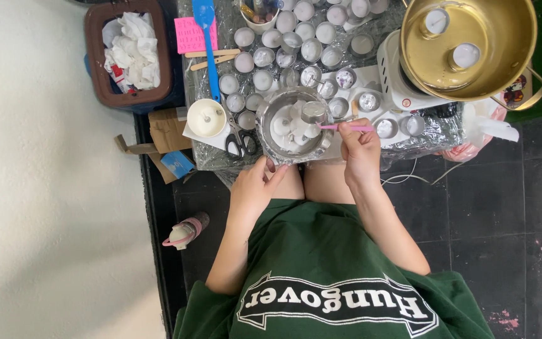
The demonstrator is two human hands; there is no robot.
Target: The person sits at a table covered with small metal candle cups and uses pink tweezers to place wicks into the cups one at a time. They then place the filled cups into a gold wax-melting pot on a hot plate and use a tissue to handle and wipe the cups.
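A steel bowl [267, 139] with white wax pieces and a small metal cup sits at the near edge of a low foil-covered table [211, 160]. My left hand [257, 186] touches the bowl's near rim with its fingertips. My right hand [360, 147] is closed around a thin pink stick [337, 127], whose tip reaches into the bowl beside the metal cup [313, 112].
Several small round tealight cups [283, 44] fill the table's far side. A gold pot [472, 47] with two candles stands on a white heater at right. Scissors [241, 143], a white bowl [206, 117], a blue spatula [207, 37], a brown bin [130, 53] and a bottle [184, 231] lie left.
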